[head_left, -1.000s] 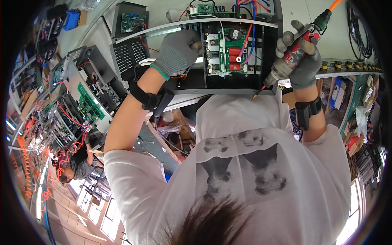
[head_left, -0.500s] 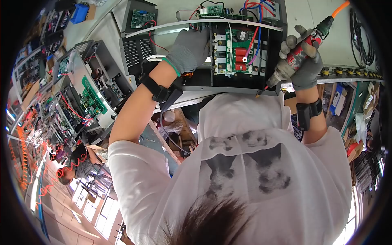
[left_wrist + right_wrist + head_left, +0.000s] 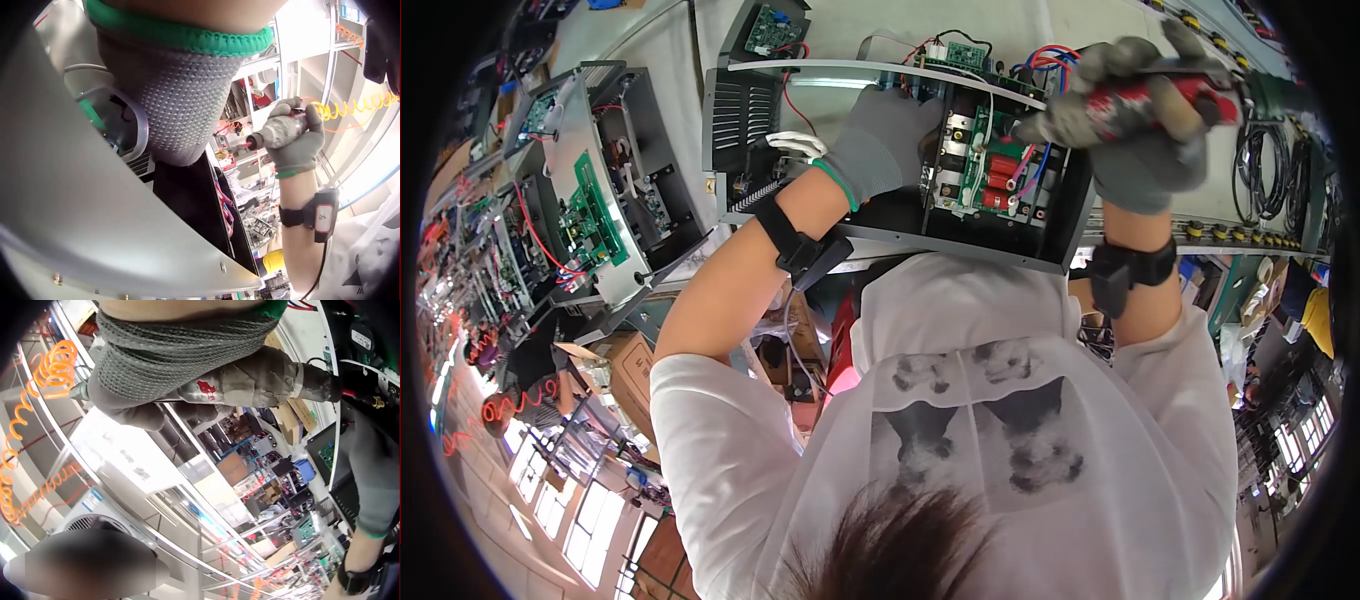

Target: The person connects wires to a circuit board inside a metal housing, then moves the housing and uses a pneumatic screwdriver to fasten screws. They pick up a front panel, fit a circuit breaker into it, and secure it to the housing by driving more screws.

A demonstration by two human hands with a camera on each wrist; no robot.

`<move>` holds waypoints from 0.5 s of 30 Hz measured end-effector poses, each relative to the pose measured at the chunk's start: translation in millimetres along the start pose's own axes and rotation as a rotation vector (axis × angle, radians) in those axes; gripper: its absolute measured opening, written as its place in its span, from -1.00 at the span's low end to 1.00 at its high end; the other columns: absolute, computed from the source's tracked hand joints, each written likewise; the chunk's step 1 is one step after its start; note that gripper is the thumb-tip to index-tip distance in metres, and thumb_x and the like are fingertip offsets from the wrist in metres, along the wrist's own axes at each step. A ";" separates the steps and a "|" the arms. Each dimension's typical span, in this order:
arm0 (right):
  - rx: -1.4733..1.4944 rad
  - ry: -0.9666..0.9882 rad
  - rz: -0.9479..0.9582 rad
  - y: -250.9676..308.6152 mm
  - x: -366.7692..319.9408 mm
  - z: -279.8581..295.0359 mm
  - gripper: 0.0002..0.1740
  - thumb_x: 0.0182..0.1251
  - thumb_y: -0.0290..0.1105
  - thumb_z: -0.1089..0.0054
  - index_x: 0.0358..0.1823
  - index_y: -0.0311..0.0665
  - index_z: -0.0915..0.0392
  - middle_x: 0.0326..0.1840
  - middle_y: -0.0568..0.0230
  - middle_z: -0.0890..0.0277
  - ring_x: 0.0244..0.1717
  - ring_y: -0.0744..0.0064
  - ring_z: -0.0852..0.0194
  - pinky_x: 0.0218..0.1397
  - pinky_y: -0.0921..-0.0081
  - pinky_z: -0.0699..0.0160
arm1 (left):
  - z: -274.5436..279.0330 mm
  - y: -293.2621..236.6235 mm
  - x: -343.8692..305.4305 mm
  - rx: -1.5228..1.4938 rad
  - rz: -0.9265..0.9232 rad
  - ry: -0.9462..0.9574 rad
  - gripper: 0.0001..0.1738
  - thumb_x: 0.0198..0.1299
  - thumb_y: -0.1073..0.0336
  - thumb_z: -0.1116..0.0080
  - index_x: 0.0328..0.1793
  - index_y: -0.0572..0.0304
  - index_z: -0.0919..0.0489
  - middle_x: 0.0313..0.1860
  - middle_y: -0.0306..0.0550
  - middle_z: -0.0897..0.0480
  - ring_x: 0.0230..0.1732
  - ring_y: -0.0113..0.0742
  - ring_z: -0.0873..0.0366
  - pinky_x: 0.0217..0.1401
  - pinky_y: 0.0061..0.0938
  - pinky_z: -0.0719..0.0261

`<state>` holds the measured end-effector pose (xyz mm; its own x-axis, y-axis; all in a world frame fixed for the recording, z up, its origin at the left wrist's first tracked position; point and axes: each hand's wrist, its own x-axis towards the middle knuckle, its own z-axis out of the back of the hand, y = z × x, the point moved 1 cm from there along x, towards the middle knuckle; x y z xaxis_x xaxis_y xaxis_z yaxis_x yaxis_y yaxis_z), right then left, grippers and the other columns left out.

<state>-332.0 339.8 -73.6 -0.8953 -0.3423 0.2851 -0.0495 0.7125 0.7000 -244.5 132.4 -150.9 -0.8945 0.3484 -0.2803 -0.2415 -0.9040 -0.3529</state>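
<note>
An open black metal case [image 3: 990,250] holds a green circuit board with red components [image 3: 1003,168] and coloured leads. My gloved left hand [image 3: 875,145] reaches inside, beside the board, its fingertips near the case's back strip; in the left wrist view they are hidden behind the pale panel [image 3: 125,219]. I cannot tell whether it holds anything. My gloved right hand [image 3: 1150,165] grips a red and grey power screwdriver [image 3: 1110,112] above the board's right side. In the right wrist view, a small brass-coloured piece [image 3: 378,402] sits at the end of its bit, close to the case.
Another open case with a green board [image 3: 590,215] stands to the left. Black cables [image 3: 1268,180] lie coiled at the right of the bench, and a row of yellow and black fittings [image 3: 1230,234] runs along its edge. A wall-like pale strip [image 3: 880,75] crosses the case's back.
My right hand has lifted the screwdriver from the case's front right corner and swung it inward over the board. The left hand stays inside the case. The head view has shifted and turned slightly.
</note>
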 end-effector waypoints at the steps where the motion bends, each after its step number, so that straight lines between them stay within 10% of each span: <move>1: -0.039 0.035 -0.012 -10.2 2.7 0.6 -0.45 0.16 -0.44 0.05 0.24 -0.33 -0.24 -0.12 -0.08 -0.53 -0.18 0.00 -0.50 -0.07 0.06 -0.48 | -0.9 -0.3 -1.3 0.018 -0.031 -0.041 -0.69 -0.12 0.39 -0.16 -0.15 0.17 -0.49 -0.43 0.00 -0.59 -0.25 0.01 -0.56 -0.17 -0.18 -0.45; 7: -0.173 -0.247 -0.002 -44.3 2.3 -44.5 -0.53 0.11 -0.55 -0.15 0.09 -0.27 -0.33 -0.35 0.22 -0.51 -0.34 0.38 -0.51 -0.27 0.42 -0.54 | -4.2 0.2 -7.3 -0.005 -0.073 -0.183 -0.57 -0.20 0.40 -0.19 -0.07 0.12 -0.50 -0.41 -0.10 -0.58 -0.17 -0.15 -0.54 -0.08 -0.25 -0.38; 15: -0.121 -0.166 -0.134 -48.9 -4.6 -30.0 -0.47 0.04 -0.62 -0.16 0.11 -0.22 -0.30 -0.31 0.13 -0.54 -0.30 0.21 -0.58 -0.40 0.33 -0.60 | -1.9 -3.8 -10.1 0.044 -0.050 -0.194 -0.63 -0.23 0.37 -0.24 -0.16 0.02 -0.55 -0.41 -0.24 -0.57 -0.15 -0.24 -0.52 0.02 -0.28 -0.34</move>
<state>-312.2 288.1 -89.6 -0.9454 -0.3160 0.0801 -0.1278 0.5853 0.8007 -233.8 132.7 -148.4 -0.9357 0.3426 -0.0847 -0.2998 -0.8982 -0.3215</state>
